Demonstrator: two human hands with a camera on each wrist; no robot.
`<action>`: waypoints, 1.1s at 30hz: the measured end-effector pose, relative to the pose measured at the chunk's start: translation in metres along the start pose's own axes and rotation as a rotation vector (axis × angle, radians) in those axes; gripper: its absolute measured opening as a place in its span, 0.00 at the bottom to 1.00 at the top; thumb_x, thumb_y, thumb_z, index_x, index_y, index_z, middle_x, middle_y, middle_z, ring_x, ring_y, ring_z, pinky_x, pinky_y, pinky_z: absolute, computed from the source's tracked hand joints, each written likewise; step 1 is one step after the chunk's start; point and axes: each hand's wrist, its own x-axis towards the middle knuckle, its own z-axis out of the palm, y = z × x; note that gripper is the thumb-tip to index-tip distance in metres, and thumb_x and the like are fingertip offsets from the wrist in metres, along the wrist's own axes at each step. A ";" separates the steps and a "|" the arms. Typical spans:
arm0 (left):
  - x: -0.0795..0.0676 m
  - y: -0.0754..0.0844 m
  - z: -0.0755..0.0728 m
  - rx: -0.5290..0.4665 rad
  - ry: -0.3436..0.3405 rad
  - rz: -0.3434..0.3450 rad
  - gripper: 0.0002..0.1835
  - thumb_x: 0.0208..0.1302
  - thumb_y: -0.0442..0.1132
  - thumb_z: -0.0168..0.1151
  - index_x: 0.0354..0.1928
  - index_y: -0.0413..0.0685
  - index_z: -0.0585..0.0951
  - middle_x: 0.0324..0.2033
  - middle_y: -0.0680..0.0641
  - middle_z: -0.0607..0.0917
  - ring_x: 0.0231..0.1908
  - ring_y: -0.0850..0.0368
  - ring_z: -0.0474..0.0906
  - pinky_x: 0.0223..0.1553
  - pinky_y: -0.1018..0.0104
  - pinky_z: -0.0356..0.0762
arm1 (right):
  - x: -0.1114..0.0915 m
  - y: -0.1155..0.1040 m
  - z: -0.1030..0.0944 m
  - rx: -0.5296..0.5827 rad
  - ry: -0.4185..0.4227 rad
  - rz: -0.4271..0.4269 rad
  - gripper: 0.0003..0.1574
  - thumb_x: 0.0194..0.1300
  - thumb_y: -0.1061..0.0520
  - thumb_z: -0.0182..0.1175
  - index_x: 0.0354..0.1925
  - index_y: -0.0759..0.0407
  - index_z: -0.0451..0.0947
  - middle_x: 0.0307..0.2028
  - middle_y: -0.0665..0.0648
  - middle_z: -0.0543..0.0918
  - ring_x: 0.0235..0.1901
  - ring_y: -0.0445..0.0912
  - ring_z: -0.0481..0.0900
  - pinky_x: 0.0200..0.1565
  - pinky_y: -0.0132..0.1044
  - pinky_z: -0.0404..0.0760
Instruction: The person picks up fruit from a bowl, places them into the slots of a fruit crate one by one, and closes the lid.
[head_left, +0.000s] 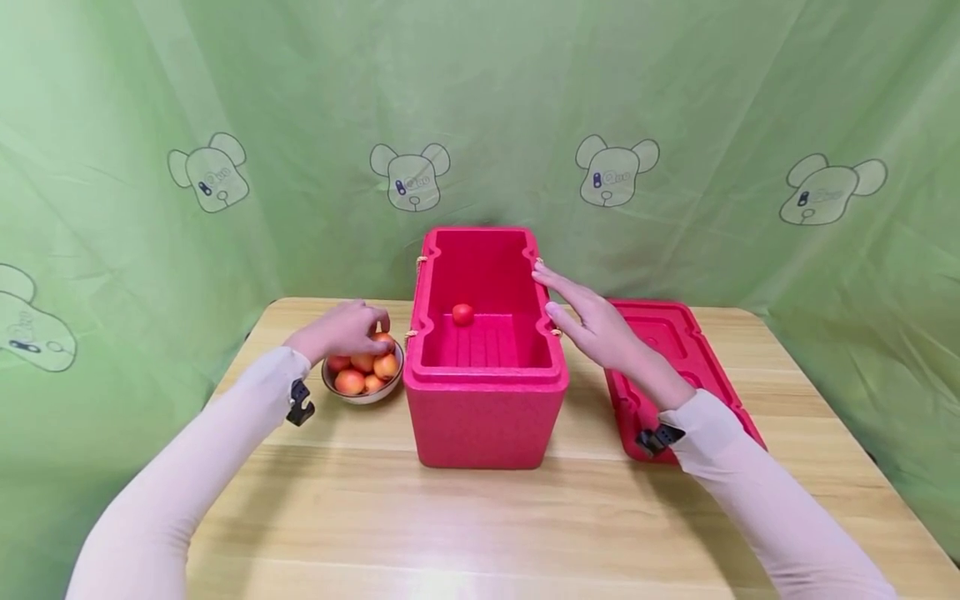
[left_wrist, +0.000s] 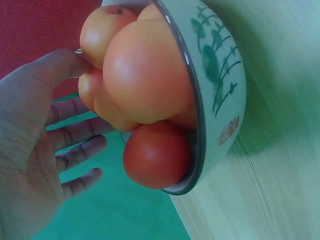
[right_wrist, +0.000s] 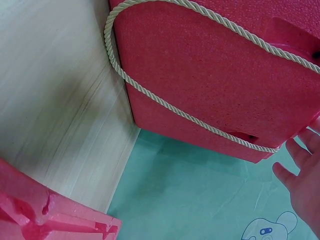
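Observation:
My left hand [head_left: 347, 330] reaches over a bowl [left_wrist: 220, 75] of tomatoes. The bowl is white with a dark rim and a green leaf pattern. Thumb and forefinger close around a tomato [head_left: 384, 340] on its box-facing side; ring and little fingers stay loose. A redder tomato [left_wrist: 157, 155] lies by the rim. Right of the bowl stands a red foam box [head_left: 486, 425], uncovered, with one tomato [head_left: 462, 314] on its floor. My right hand [head_left: 600, 329] rests against the box's right rim, fingers extended.
The red lid [head_left: 678, 333] lies on the wooden table [head_left: 465, 525], right of the box and under my right forearm. A rope handle [right_wrist: 175, 110] hangs along the box's side. Green curtains [head_left: 510, 100] with bear-head prints close off the back and sides.

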 end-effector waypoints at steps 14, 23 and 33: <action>-0.003 -0.002 -0.007 0.024 0.040 0.001 0.15 0.60 0.45 0.67 0.46 0.45 0.84 0.39 0.45 0.85 0.45 0.47 0.75 0.49 0.51 0.75 | 0.002 -0.001 0.000 0.007 -0.003 0.002 0.37 0.76 0.46 0.53 0.78 0.40 0.58 0.79 0.45 0.58 0.78 0.50 0.60 0.70 0.62 0.66; -0.003 -0.006 -0.019 0.072 0.082 0.012 0.18 0.56 0.47 0.68 0.46 0.44 0.85 0.33 0.47 0.84 0.42 0.46 0.73 0.46 0.51 0.71 | 0.001 -0.002 0.000 0.010 -0.003 0.002 0.37 0.76 0.47 0.53 0.78 0.41 0.58 0.79 0.46 0.58 0.78 0.49 0.59 0.70 0.61 0.67; -0.008 -0.003 -0.042 0.096 0.156 0.010 0.18 0.54 0.48 0.67 0.44 0.47 0.85 0.36 0.46 0.86 0.44 0.47 0.75 0.45 0.50 0.74 | 0.000 0.000 0.001 0.013 0.006 -0.009 0.36 0.76 0.48 0.54 0.78 0.43 0.59 0.79 0.47 0.59 0.78 0.49 0.59 0.70 0.60 0.67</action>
